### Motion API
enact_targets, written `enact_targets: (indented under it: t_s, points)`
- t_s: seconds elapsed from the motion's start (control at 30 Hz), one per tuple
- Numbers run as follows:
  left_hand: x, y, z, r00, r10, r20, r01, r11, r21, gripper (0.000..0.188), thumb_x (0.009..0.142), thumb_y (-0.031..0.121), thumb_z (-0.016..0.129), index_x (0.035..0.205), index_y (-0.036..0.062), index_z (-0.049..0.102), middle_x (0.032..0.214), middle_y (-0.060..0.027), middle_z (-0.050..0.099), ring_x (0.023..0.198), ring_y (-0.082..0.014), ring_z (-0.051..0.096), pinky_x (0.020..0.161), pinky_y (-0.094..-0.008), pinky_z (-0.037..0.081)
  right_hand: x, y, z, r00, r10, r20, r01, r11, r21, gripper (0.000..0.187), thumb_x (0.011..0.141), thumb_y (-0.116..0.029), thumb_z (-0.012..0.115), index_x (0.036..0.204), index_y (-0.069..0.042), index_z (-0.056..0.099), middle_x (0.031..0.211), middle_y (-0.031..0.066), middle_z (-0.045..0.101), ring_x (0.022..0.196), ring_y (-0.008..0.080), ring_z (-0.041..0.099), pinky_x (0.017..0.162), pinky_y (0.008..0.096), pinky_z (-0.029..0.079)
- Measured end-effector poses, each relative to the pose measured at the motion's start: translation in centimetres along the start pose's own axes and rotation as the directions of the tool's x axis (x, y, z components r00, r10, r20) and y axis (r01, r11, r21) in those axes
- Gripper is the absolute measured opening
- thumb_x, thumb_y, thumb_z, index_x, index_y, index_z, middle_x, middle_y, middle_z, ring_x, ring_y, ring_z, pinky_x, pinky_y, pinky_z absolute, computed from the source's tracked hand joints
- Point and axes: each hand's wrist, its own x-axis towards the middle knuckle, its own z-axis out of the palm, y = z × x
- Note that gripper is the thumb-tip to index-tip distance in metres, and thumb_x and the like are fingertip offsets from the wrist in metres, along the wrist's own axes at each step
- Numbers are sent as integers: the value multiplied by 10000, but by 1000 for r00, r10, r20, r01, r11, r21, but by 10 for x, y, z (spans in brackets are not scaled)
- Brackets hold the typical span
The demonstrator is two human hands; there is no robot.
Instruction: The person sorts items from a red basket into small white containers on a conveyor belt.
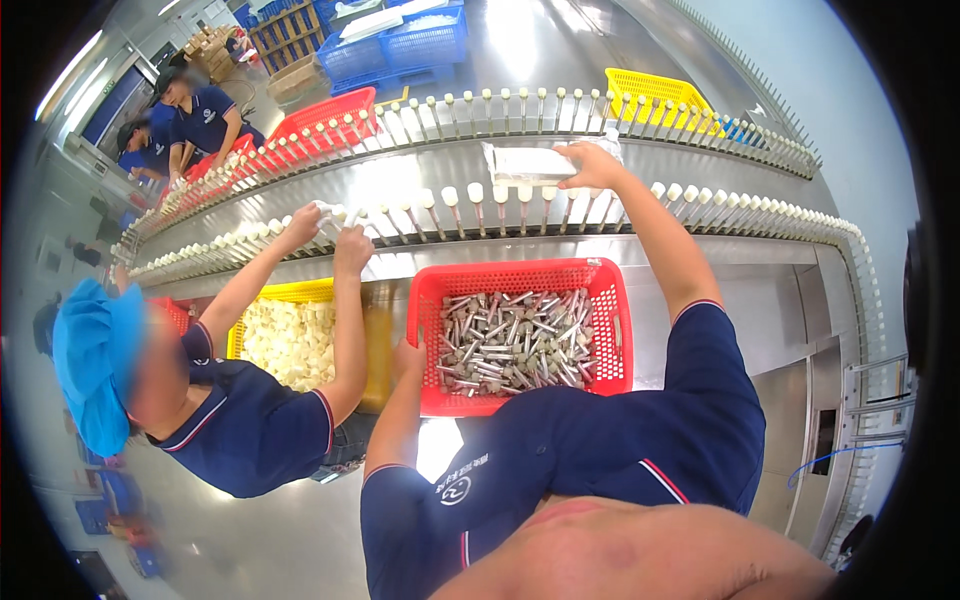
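My right hand (pixel 592 165) reaches over the near row of upright pins and grips the right end of a white packet (pixel 530 165) in clear plastic wrap. The packet lies on the metal deck between the two rows. Down at the left side of a red basket (pixel 622 330), my left hand (pixel 408 360) closes on its rim; the fingertips are partly hidden. Inside the basket lies a heap of small silver-handled pieces (pixel 515 340) with greyish tips. White, rounded pads (pixel 475 192) cap the near row of pins.
At my left, a co-worker in a blue cap (pixel 95 350) handles white pieces at the pins. Beside that person stands a yellow basket (pixel 320 290) full of cream-coloured pieces. Beyond the rows are another red basket (pixel 325 110), a yellow basket (pixel 660 85) and blue crates (pixel 400 50).
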Motion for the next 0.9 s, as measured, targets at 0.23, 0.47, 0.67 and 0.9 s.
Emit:
enact_targets:
  t_s: [0.23, 0.47, 0.67, 0.9]
  points:
    - [-5, 1, -7, 1000, -15, 1, 15, 1000, 14, 359, 777, 353, 619, 933, 32, 654, 926, -217, 670, 872, -385, 651, 765, -483, 513, 56, -63, -8, 996, -52, -73, 55, 997, 47, 794, 645, -444, 768, 1309, -86, 522, 1137, 192, 598, 1081, 352, 546, 950, 408, 418]
    - [-13, 11, -17, 1000, -22, -21, 22, 1000, -9, 340, 779, 345, 628, 930, 43, 658, 899, -207, 673, 852, -382, 653, 759, -475, 518, 44, -49, 50, 985, -169, -28, 167, 984, -60, 739, 698, -438, 724, 1307, -75, 511, 1127, 182, 589, 1038, 350, 557, 927, 417, 429]
    - [-6, -1, -5, 1000, 25, 5, -25, 999, -28, 345, 781, 328, 638, 940, 22, 623, 881, -220, 668, 844, -384, 652, 756, -475, 516, 20, -34, 27, 993, -109, -48, 106, 993, -57, 719, 664, -394, 748, 1271, -73, 536, 1098, 165, 594, 1041, 348, 553, 919, 418, 437]
    - [4, -18, 11, 997, 62, -38, -61, 997, 40, 370, 787, 331, 634, 989, 29, 568, 863, -217, 665, 823, -383, 655, 734, -487, 517, 40, -46, -8, 994, -93, -55, 91, 995, -35, 726, 638, -358, 778, 1264, -74, 543, 1143, 165, 585, 1101, 339, 532, 948, 414, 428]
